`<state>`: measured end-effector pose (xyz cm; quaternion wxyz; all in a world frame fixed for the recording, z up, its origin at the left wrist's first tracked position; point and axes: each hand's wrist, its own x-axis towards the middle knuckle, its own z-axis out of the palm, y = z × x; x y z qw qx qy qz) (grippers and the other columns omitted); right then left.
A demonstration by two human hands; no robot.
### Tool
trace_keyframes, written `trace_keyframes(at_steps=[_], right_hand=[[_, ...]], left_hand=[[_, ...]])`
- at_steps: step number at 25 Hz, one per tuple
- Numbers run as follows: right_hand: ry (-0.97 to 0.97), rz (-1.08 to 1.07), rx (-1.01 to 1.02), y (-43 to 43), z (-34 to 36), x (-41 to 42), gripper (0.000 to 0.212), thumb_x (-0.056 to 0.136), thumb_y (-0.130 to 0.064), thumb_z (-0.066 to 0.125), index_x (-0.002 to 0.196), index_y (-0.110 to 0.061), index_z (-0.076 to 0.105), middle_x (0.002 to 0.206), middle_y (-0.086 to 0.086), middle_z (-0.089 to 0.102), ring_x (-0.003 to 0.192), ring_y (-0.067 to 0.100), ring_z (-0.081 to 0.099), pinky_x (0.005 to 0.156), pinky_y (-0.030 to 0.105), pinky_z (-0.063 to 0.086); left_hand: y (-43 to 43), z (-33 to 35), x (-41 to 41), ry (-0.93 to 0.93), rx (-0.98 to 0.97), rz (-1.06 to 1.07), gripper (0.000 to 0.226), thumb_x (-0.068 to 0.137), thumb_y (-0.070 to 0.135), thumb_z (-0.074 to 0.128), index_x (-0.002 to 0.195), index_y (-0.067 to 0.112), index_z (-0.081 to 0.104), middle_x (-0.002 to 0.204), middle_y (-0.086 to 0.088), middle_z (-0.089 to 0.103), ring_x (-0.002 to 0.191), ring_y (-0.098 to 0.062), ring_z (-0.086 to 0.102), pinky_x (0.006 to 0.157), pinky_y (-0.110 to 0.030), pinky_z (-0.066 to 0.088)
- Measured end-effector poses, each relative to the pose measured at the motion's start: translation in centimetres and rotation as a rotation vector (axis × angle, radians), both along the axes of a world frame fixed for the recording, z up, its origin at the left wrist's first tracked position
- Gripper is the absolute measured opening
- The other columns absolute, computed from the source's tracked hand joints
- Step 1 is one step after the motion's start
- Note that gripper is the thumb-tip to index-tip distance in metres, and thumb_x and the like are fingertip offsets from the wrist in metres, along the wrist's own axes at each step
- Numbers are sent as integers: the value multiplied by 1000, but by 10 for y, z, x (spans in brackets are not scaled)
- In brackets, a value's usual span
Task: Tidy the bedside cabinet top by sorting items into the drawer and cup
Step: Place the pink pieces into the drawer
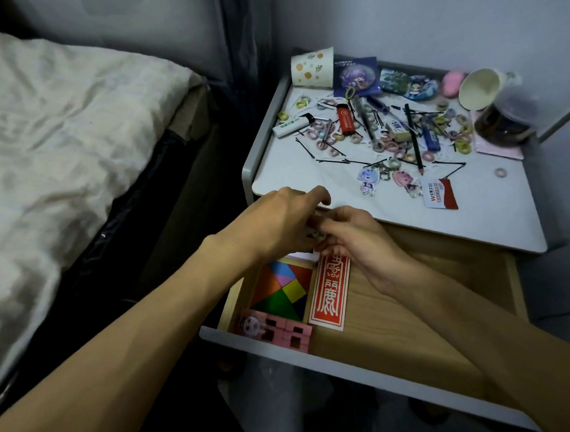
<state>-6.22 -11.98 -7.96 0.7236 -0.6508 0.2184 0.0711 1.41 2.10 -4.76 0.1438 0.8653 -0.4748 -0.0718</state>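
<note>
Over the open drawer [412, 275], left hand [277, 222] and right hand [354, 242] jointly pinch a small item [315, 235], mostly hidden.

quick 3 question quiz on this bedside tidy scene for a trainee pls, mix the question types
1. True or false: the cabinet top is already cleared.
2. Which of these lies in the drawer? A pencil; B tangram puzzle; C lighter.
3. Fill in: the left hand and right hand meet over the drawer's far ___ corner.

Key: 1 false; 2 B; 3 left.
</note>
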Motion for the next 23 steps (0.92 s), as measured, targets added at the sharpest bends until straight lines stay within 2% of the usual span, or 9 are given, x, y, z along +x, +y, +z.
trace_keyframes(at_steps=[4, 6, 9, 11, 14, 17, 19, 23], right_hand=[[69, 9, 41, -4, -7, 3, 14, 88, -13, 67, 100, -5, 66, 83, 12, 73, 67, 14, 69, 57, 20, 51], [89, 96, -7, -7, -13, 0, 15, 85, -16, 71, 95, -5, 69, 82, 10, 73, 64, 11, 66, 56, 17, 51], [125, 396, -282, -5, -29, -14, 24, 83, -18, 74, 104, -9, 65, 92, 5, 72, 70, 6, 67, 60, 15, 51], [121, 667, -436, 8, -42, -27, 28, 82, -22, 75, 107, -17, 63, 94, 0, 70, 77, 6, 67, 65, 17, 51], [64, 889, -660, 32, -57, -36, 35, 78, -33, 78, 107, -22, 62, 95, -7, 66, 81, 5, 64, 71, 24, 55], [9, 928, -754, 40, -61, -35, 31, 80, -33, 76, 106, -23, 62, 94, -9, 64, 80, 4, 63, 73, 27, 57], [-2, 939, -773, 41, -63, -34, 28, 81, -31, 76, 104, -21, 65, 94, -7, 65, 80, 6, 63, 73, 31, 57], [-40, 927, -800, 45, -70, -34, 30, 82, -29, 75, 109, -19, 67, 98, -7, 63, 81, 1, 57, 67, 15, 47]], left_hand=[[2, -3, 1, -20, 36, -32, 60, 84, 42, 73, 133, 21, 45, 116, -3, 68, 102, -25, 65, 79, -41, 54], [11, -6, 7, -7, 131, 60, 55, 83, 45, 71, 129, 25, 48, 114, -1, 68, 102, -24, 64, 77, -39, 54], [26, -12, 19, -61, 260, 331, 37, 88, 37, 62, 119, 19, 53, 94, -6, 61, 82, -28, 60, 64, -36, 45], [27, -20, 22, 0, 248, 444, 30, 91, 35, 55, 112, 13, 51, 74, -1, 47, 65, -23, 50, 58, -35, 39], [19, -33, 23, 133, 224, 492, 30, 92, 34, 55, 114, 13, 51, 73, 2, 41, 72, -25, 52, 60, -34, 38], [17, -39, 26, 154, 216, 510, 27, 92, 39, 55, 108, 17, 55, 72, 3, 44, 73, -25, 54, 55, -32, 34], [17, -40, 27, 145, 230, 495, 26, 93, 40, 54, 107, 17, 55, 74, 2, 47, 74, -25, 55, 59, -32, 36], [15, -40, 26, 114, 234, 471, 29, 95, 41, 53, 105, 14, 47, 84, -4, 49, 79, -28, 51, 67, -37, 37]])
